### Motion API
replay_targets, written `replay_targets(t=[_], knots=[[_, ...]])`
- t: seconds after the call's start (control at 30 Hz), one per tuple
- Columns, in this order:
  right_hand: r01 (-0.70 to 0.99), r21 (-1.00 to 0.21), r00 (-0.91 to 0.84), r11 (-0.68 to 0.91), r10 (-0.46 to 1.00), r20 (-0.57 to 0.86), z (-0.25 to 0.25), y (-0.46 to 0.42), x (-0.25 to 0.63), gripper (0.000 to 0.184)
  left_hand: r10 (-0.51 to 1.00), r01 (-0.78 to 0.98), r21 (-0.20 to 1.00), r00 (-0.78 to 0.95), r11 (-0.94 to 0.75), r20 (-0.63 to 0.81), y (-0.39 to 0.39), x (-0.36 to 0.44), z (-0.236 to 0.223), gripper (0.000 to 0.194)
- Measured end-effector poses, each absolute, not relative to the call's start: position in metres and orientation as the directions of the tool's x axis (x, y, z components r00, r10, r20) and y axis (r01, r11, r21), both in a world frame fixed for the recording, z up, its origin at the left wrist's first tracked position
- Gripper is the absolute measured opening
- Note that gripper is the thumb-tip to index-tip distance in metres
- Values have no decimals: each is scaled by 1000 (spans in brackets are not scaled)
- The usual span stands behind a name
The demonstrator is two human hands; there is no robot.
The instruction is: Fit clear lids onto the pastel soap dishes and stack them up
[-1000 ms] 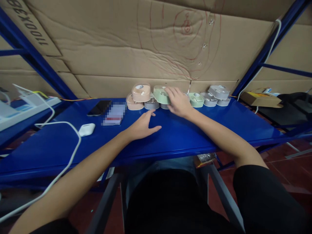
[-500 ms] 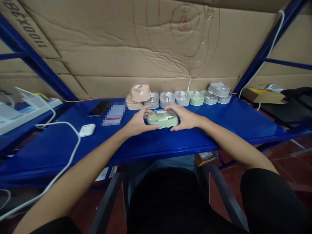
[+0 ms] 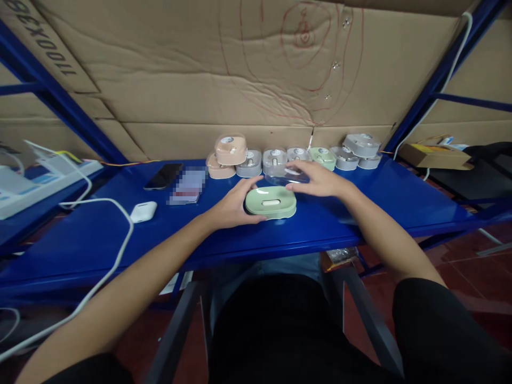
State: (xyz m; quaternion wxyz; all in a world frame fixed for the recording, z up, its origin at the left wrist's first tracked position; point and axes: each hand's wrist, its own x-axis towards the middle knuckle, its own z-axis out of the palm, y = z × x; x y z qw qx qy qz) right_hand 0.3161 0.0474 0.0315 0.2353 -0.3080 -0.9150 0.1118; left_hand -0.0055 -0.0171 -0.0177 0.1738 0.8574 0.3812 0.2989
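A light green oval soap dish (image 3: 260, 207) rests on the blue table in front of me, uncovered, with a small pale slot-shaped piece in its middle. My left hand (image 3: 236, 205) grips its left end, thumb in front and fingers behind. Its clear plastic lid (image 3: 282, 173) is raised just behind the dish, apart from it. My right hand (image 3: 314, 178) holds that lid by its right end. Behind the lid stand lidded grey dishes (image 3: 274, 161) of the same shape; another green one (image 3: 323, 158) is to their right.
Two stacked peach dishes (image 3: 231, 150) stand at the back, with stacked grey ones (image 3: 362, 145) to the right. Phones (image 3: 163, 177) and a white earbud case (image 3: 143, 212) lie left. A white cable (image 3: 124, 245) crosses the table's left side. Cardboard (image 3: 180, 69) forms the back wall.
The clear lid has come off the green dish, lifted up and back by my right hand. My left hand has stayed on the dish, which sits slightly nearer to me.
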Motion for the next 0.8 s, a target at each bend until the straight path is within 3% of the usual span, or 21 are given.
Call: replay_targets(t=[0.1,0.2,0.53,0.7,0.8], knots=[[693,-361,-601,624,777,188,39,56,336,84,724,558,474,610,-681,323,-23,-4,-13,67],[767,-362,-549,530,834,56,38,58,343,88,704,556,454,654,-696,278,-25,-2,-13,50],[785,-384,-522,487,853,14,36,64,345,95,704,525,482,612,-702,359,-22,-6,-8,47],[779,-375,-539,502,843,7,34,67,348,90,769,658,415,443,-628,462,-12,-25,3,53],[765,-355,-577,537,817,-7,31,69,348,98,812,754,355,392,-553,432,-4,-37,3,57]])
